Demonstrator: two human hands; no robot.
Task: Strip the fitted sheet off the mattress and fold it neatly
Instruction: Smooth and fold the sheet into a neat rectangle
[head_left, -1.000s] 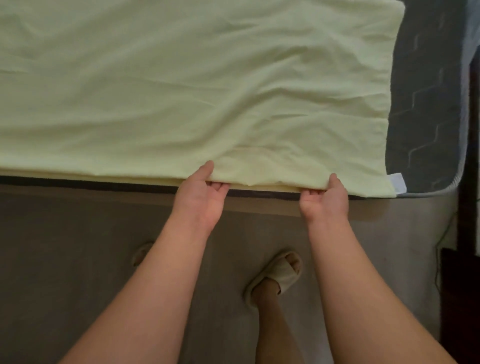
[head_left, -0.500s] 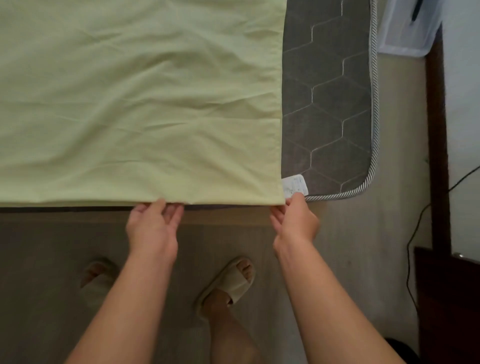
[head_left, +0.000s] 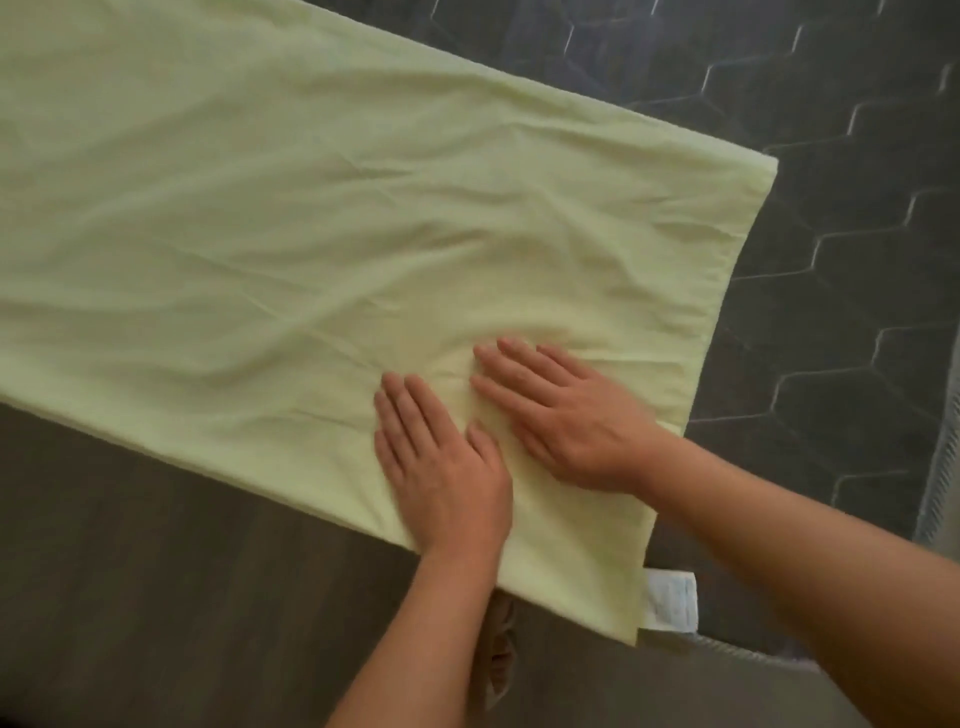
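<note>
The pale green sheet (head_left: 311, 234) lies folded in a long flat band across the dark grey mattress (head_left: 831, 260), which has a hexagon quilt pattern. Its right end is a straight edge, and its near edge hangs slightly over the mattress side. My left hand (head_left: 441, 462) lies flat on the sheet near the front edge, fingers straight. My right hand (head_left: 566, 415) presses flat beside it, fingers spread and pointing left. The cloth is wrinkled around both hands. A white label (head_left: 670, 600) sticks out at the sheet's near right corner.
The striped piping of the mattress edge (head_left: 940, 467) runs down the right side. Grey floor (head_left: 156, 571) lies below the mattress, and a slipper (head_left: 501, 654) shows between my forearms.
Both hands have let go of the sheet's front edge and moved up onto its top, now lying flat. The view has tilted and come closer to the sheet's right end.
</note>
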